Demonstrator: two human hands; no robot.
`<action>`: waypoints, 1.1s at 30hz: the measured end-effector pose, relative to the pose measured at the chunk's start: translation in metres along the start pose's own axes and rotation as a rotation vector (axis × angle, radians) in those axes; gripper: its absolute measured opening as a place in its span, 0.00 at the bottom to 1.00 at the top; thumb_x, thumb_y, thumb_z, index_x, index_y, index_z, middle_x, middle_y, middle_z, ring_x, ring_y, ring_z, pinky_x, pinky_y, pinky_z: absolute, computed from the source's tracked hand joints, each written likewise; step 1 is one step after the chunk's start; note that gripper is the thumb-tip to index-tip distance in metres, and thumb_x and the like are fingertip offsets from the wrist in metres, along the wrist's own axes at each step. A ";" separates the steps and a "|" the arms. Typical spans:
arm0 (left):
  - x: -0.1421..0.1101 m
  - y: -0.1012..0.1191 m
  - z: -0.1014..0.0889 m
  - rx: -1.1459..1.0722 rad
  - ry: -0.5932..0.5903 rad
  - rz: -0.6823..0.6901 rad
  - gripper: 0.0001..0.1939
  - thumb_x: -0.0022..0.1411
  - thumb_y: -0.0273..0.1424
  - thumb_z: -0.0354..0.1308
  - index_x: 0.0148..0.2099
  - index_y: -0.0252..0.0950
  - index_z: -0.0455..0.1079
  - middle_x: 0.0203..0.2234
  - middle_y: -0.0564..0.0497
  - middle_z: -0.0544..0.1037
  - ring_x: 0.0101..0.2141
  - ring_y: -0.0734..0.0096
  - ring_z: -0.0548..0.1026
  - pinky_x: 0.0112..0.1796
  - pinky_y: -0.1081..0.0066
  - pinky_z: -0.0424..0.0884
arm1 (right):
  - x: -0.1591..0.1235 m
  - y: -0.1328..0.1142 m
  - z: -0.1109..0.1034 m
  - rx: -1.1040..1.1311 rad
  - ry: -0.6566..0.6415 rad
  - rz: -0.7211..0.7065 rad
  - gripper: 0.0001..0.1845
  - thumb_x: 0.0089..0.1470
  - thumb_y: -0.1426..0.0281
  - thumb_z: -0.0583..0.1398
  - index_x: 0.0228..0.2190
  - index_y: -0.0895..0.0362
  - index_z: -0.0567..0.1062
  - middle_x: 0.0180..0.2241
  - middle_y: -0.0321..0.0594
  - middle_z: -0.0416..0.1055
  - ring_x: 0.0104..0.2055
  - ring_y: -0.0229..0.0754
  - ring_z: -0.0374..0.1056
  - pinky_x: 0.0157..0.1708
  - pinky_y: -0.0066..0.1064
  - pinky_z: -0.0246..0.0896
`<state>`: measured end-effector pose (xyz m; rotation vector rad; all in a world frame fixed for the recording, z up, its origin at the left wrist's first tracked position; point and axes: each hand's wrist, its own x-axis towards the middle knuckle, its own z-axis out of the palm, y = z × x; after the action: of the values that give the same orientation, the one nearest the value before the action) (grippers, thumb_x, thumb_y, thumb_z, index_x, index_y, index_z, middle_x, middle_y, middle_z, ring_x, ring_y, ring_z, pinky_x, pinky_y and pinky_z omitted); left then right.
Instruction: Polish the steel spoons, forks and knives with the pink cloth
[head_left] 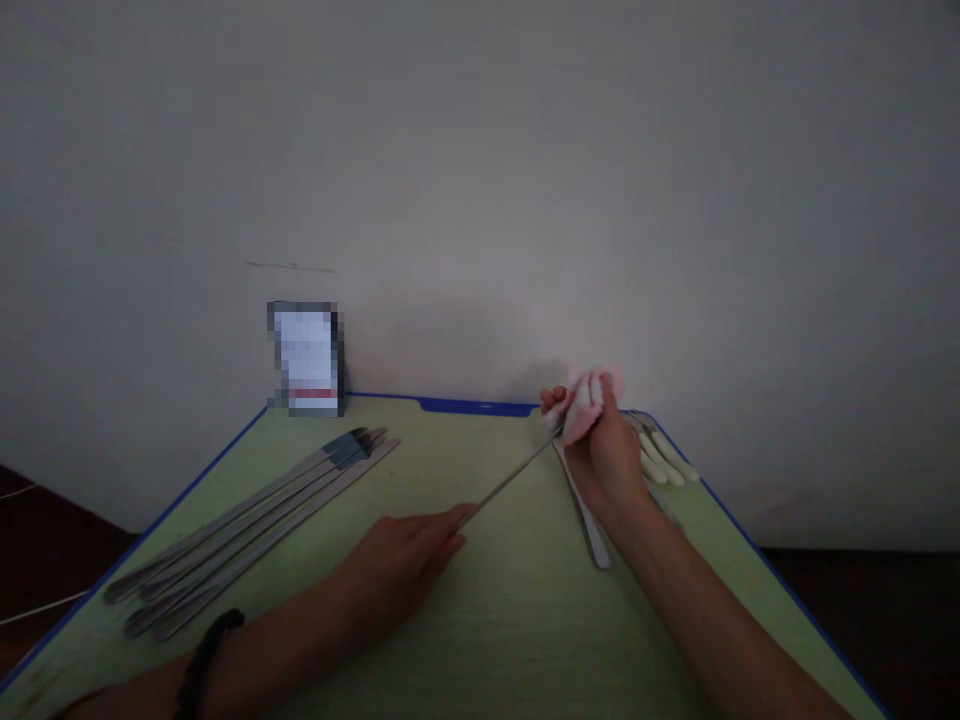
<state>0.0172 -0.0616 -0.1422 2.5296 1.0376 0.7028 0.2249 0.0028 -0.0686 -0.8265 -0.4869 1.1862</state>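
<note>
My left hand is closed on the near end of a slim metal piece of cutlery, which slants up to the right. A pink and white cloth is bunched in my right hand and wrapped about the far end of that piece, so its head is hidden. Under my right hand lies another metal utensil, its rounded handle end towards me. On the left of the table, several long metal utensils lie side by side, a bluish-grey patch showing across their far ends.
Several utensils with cream-white handles lie at the table's right rear edge. A blurred-out upright device with a bright screen leans at the left rear. The pale green tabletop has a blue rim and stands against a grey wall.
</note>
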 end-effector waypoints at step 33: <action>0.023 0.004 -0.008 -0.214 -0.121 -0.144 0.15 0.65 0.36 0.47 0.29 0.34 0.65 0.28 0.52 0.67 0.29 0.72 0.67 0.33 0.73 0.63 | -0.035 0.013 0.020 -0.490 -0.327 -0.335 0.26 0.55 0.49 0.50 0.25 0.58 0.73 0.24 0.39 0.74 0.28 0.40 0.70 0.29 0.29 0.64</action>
<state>0.0293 -0.0476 -0.1264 2.2606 1.0315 0.5790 0.1914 -0.0222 -0.0630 -0.9201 -1.1714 0.8989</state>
